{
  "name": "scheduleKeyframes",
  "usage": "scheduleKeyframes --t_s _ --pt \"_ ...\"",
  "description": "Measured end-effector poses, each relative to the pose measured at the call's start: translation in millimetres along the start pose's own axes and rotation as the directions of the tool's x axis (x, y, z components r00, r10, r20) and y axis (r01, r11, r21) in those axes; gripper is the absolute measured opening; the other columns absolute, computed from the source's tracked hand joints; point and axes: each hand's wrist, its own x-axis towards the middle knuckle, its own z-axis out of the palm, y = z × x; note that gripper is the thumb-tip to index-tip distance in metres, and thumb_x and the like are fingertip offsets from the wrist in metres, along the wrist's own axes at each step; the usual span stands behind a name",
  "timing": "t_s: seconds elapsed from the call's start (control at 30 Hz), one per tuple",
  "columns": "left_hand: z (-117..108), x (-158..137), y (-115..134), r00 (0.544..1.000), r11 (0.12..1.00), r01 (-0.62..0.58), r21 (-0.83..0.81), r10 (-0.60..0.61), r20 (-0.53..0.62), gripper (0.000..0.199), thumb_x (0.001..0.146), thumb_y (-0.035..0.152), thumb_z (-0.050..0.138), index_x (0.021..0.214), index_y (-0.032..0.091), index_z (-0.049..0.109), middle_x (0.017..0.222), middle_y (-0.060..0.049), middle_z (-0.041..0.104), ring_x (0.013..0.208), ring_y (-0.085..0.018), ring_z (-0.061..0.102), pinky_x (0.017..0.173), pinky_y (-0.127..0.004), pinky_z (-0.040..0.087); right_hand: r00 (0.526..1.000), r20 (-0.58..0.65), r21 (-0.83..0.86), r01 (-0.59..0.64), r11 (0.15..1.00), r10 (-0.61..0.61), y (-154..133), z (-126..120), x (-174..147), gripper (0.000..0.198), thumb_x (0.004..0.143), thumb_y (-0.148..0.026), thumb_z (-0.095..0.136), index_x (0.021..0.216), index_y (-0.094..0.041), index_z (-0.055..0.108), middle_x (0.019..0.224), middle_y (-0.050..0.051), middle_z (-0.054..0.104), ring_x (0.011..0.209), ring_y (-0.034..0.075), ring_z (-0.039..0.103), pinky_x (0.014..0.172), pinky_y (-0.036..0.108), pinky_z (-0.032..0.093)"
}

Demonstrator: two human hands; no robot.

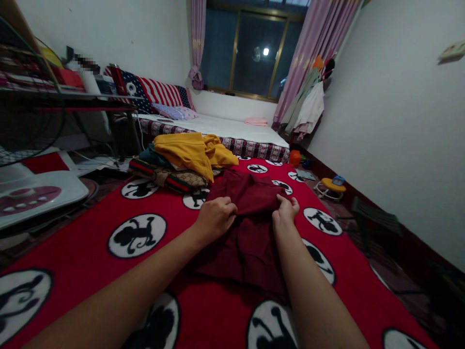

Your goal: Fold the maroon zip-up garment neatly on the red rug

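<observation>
A dark maroon garment (250, 242) lies spread over the red blanket (203, 310); its exact kind I cannot make out. My left hand (217, 216) is closed on the cloth at its left side, fingers curled over a fold. On the right side, my right hand (286, 211) pinches the same cloth between thumb and fingers. Between the two hands the fabric is lifted a little and stretched across. Part of the garment is hidden beneath the hands and forearms.
Beyond my left hand lies a pile with a yellow garment (185, 148) on a brown patterned cloth (181, 178). A bed (225, 125) stands under the window. A desk (101, 97) is at left; a small yellow stool (332, 185) and a dark folding stool (376, 215) are at right.
</observation>
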Motion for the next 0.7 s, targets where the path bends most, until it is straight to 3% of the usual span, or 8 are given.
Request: scheduleKeyframes --t_s 0.13,0.33,0.4,0.53,0.6,0.67,0.7 --pt "6 -2 -5 0.999 1.0 -0.004 -0.005 0.004 0.045 0.009 0.082 0.023 0.062 0.088 0.023 0.069 0.093 -0.005 0.065 0.092 -0.022 0.06 0.07 -0.029 0.046 1.0 -0.027 -0.04 0.001 0.999 -0.002 2 -7 8 0.053 0.059 -0.021 0.056 0.112 -0.02 0.052 0.101 0.004 0.065 0.094 0.023 0.065 0.082 0.042 0.057" --pt "8 -5 -2 0.998 0.97 -0.056 -0.238 0.052 -0.022 0.014 0.086 0.018 0.056 0.09 0.022 0.069 0.093 -0.003 0.067 0.09 -0.018 0.063 0.076 -0.027 0.047 0.985 -0.061 -0.081 0.156 0.984 -0.162 -28 -11 20 0.061 0.062 -0.021 0.044 0.123 -0.023 0.05 0.12 0.005 0.059 0.112 0.026 0.059 0.091 0.044 0.054" --pt "10 -5 2 0.998 0.959 -0.068 -0.275 0.061 -0.034 0.014 0.086 0.019 0.056 0.09 0.023 0.069 0.094 -0.003 0.068 0.092 -0.018 0.063 0.078 -0.027 0.048 0.952 -0.058 -0.104 0.292 0.951 -0.299 -44 -12 21 0.063 0.064 -0.02 0.042 0.127 -0.023 0.05 0.125 0.005 0.056 0.116 0.025 0.056 0.096 0.043 0.051" --pt "17 -7 8 0.996 0.948 -0.08 -0.309 0.084 -0.002 0.015 0.087 0.019 0.057 0.092 0.024 0.069 0.094 -0.003 0.069 0.093 -0.018 0.063 0.079 -0.027 0.048 0.817 -0.104 -0.126 0.555 0.822 -0.567 -77 -11 5 0.063 0.066 -0.014 0.041 0.127 -0.021 0.051 0.128 0.006 0.055 0.119 0.023 0.055 0.104 0.044 0.045" --pt "18 -8 10 0.995 0.949 -0.089 -0.303 0.096 0.009 0.015 0.088 0.018 0.056 0.093 0.023 0.07 0.095 -0.003 0.069 0.094 -0.018 0.064 0.079 -0.027 0.048 0.77 0.001 -0.088 0.636 0.767 -0.638 -87 -9 -13 0.06 0.068 -0.014 0.041 0.126 -0.021 0.054 0.127 0.005 0.057 0.12 0.022 0.054 0.106 0.044 0.042" --pt "16 -9 11 0.994 0.951 -0.093 -0.296 0.103 0.021 0.014 0.087 0.02 0.057 0.092 0.023 0.07 0.094 -0.003 0.069 0.093 -0.018 0.064 0.078 -0.027 0.048 0.734 0.317 -0.024 0.639 0.769 -0.601 -90 -5 -30 0.056 0.07 -0.016 0.047 0.125 -0.022 0.057 0.119 0.005 0.062 0.115 0.022 0.057 0.102 0.042 0.045" --pt "15 -10 12 0.994 0.95 -0.092 -0.297 0.105 0.029 0.013 0.087 0.023 0.058 0.092 0.023 0.071 0.094 -0.003 0.07 0.091 -0.018 0.065 0.076 -0.027 0.048 0.693 0.506 -0.005 0.598 0.802 -0.514 -88 -3 -37 0.055 0.07 -0.018 0.051 0.125 -0.022 0.059 0.113 0.005 0.066 0.109 0.022 0.06 0.097 0.041 0.049"
